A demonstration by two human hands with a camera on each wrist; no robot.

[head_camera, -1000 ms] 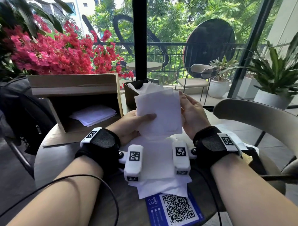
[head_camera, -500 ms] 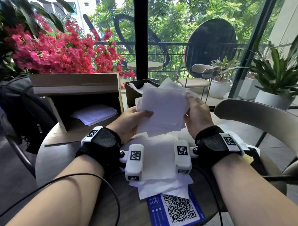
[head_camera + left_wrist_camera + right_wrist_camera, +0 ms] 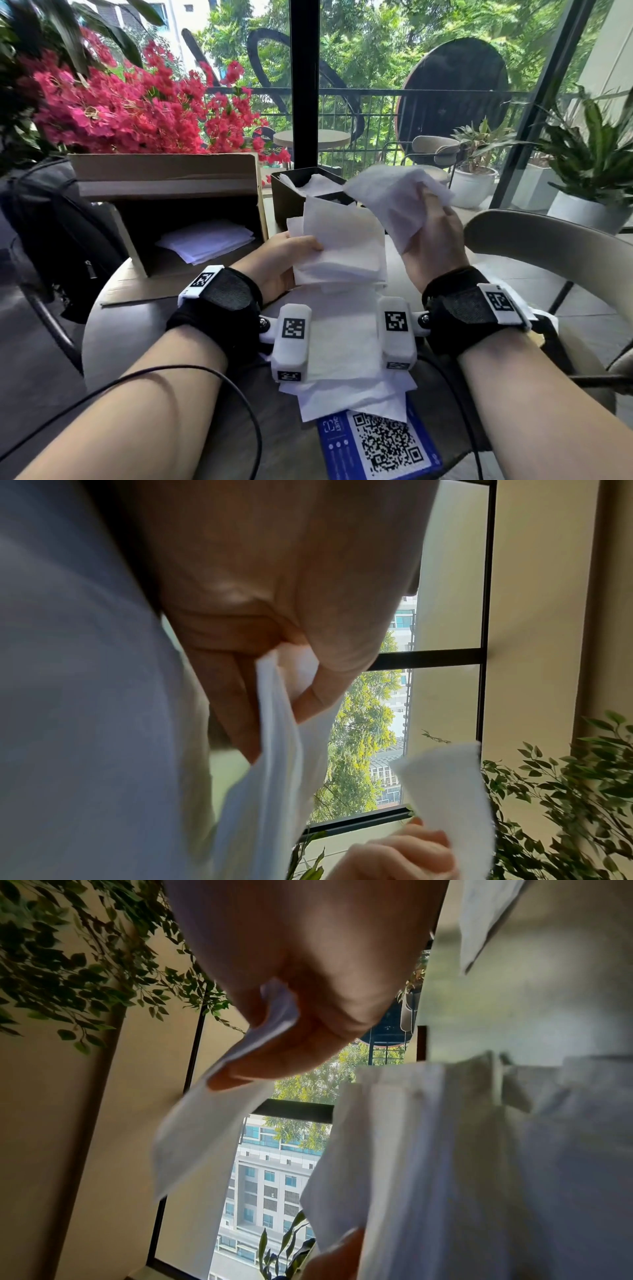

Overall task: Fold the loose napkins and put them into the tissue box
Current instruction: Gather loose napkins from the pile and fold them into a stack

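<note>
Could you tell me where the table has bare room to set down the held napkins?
Bare wood shows left of the loose napkin pile, below the cardboard box. The centre, back to the tissue box, is crowded.

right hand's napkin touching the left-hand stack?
Apart. The head view shows the napkin in the right hand lifted clear of the stack, dark box and table showing between them.

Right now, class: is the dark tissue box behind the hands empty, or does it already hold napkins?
It holds napkins. The tissue box is open-topped, and white napkins show above its rim. How full cannot be told.
</note>
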